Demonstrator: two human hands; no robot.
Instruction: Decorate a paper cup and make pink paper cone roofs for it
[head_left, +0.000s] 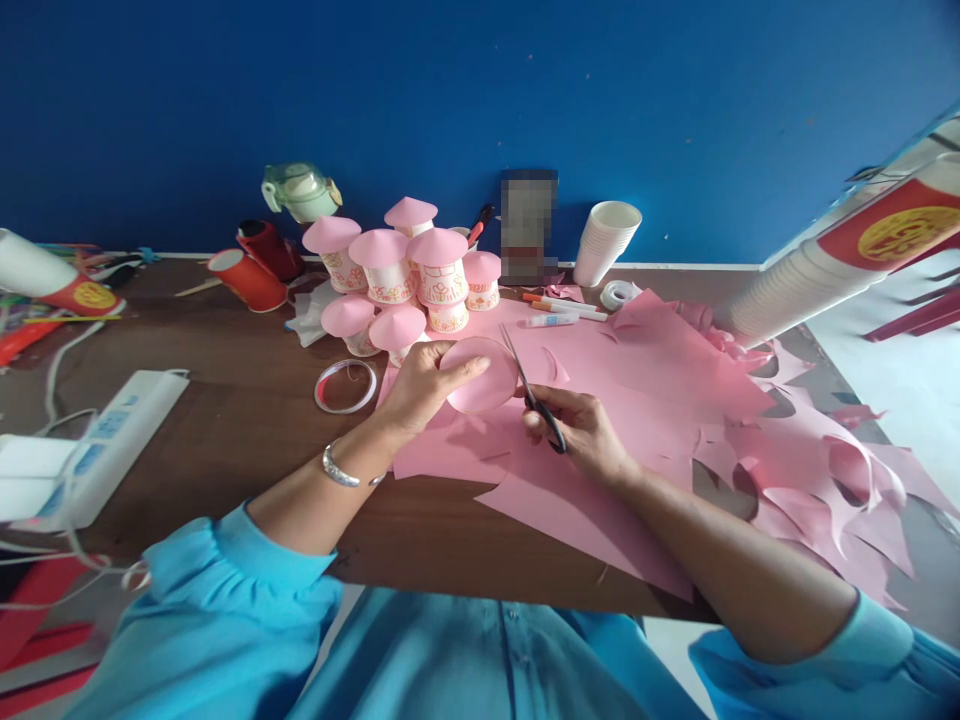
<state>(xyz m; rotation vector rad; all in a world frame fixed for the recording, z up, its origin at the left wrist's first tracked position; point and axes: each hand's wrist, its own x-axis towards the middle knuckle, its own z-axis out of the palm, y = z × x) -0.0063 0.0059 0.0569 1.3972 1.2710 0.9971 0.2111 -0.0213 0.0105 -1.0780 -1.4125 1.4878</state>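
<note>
My left hand [430,385] pinches a round pink paper disc [480,385] by its left side, thumb on top. In my right hand [581,430] is a pair of scissors [546,424] with black handles, its blades pointing up and away along the disc's right edge. Whether the blades touch the disc I cannot tell. Pink paper sheets [622,380] lie beneath both hands. Just beyond my left hand stand several small paper-cup houses [388,285] with pink cone roofs and drawn flowers.
A roll of tape [345,387] lies left of the paper. Pink scraps [817,480] pile up at the right. Behind are markers [562,305], a glue stick [550,321] and stacked white cups [606,243]. A power strip [112,450] with cables sits at the left.
</note>
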